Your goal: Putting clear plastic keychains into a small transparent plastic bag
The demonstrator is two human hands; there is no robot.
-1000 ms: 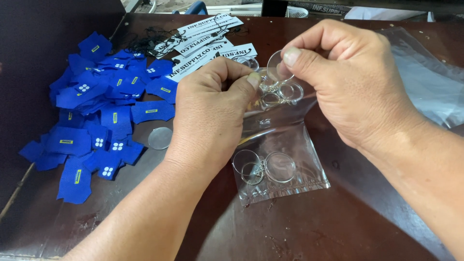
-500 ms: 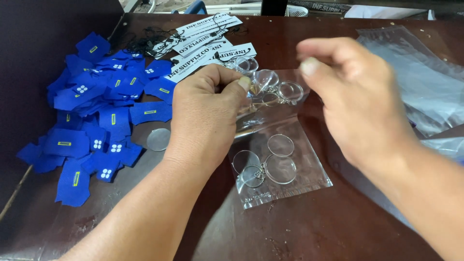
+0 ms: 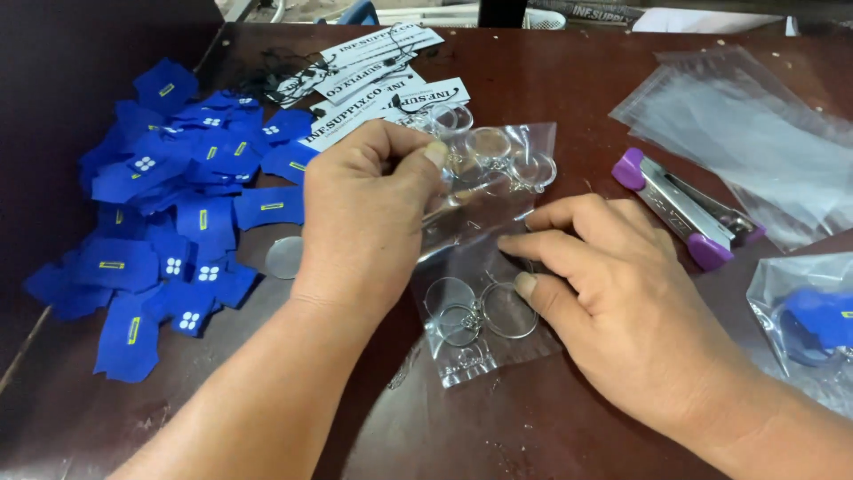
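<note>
Clear bag (image 3: 484, 293) holding key rings (image 3: 480, 311), both hands on it

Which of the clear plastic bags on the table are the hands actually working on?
The small clear bag of key rings at the centre: the left hand pinches its top and the right hand presses it down. The empty bags and the filled bag lie untouched.

A small packing workbench: a dark brown wooden table (image 3: 569, 80) holds a heap of blue fabric patches (image 3: 169, 222), white printed paper cards (image 3: 373, 67) and a stack of clear plastic bags (image 3: 746, 133). A purple-and-metal stapler (image 3: 684, 209) lies beside the bags.
</note>
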